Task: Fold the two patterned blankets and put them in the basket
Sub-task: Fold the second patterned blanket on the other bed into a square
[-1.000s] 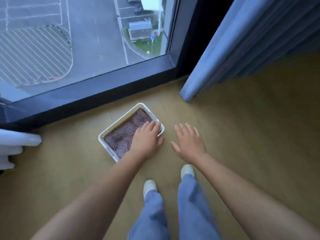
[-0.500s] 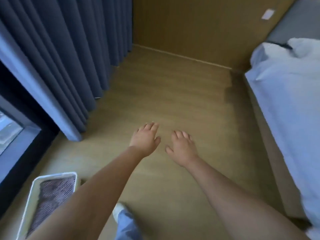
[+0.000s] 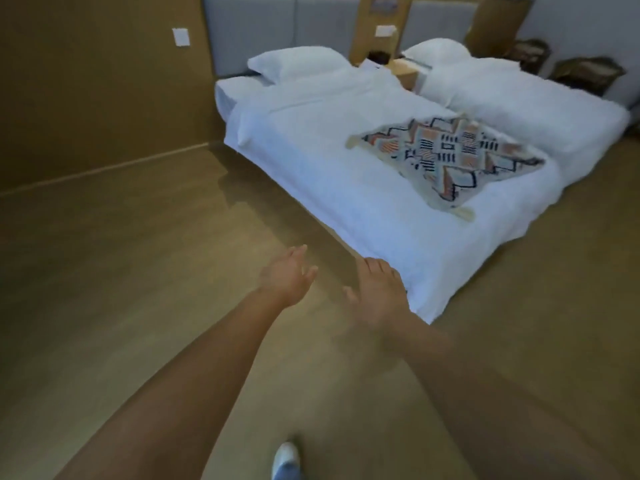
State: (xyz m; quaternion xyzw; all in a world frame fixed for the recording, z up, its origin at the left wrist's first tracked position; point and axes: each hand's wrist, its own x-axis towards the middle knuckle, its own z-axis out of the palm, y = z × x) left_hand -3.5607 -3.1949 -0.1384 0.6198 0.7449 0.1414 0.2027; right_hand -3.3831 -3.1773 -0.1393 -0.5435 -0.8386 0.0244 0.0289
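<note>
The patterned blanket (image 3: 450,157) is lying flat on the near bed (image 3: 329,161), toward its foot end, turned so it reads as a diamond. It has a cream base with a zigzag and diamond geometric print in orange, pale blue and black. It looks woven, with little tassels at the corners.

The bed under it has a plain white duvet, soft and a bit rumpled, with a puffy white pillow (image 3: 298,62) at the top. A second white bed (image 3: 536,109) sits right beside it, and a small wooden nightstand (image 3: 403,69) shows up by the pillows between them. Behind both runs a grey padded headboard (image 3: 277,26) in flat panels.

The floor (image 3: 138,271) is a smooth tan wood-look with a slight sheen. The wall (image 3: 86,81) on the left is the same tan, with a white switch plate (image 3: 180,37) on it.

Both arms reach out in front over the floor. The left hand (image 3: 289,275) is loose, fingers out, holding nothing. The right hand (image 3: 379,296) is blurry but also spread and holding nothing. It's over the bed's near corner, and whether it touches can't be told. The toe of a white shoe (image 3: 285,457) shows at the bottom edge.
</note>
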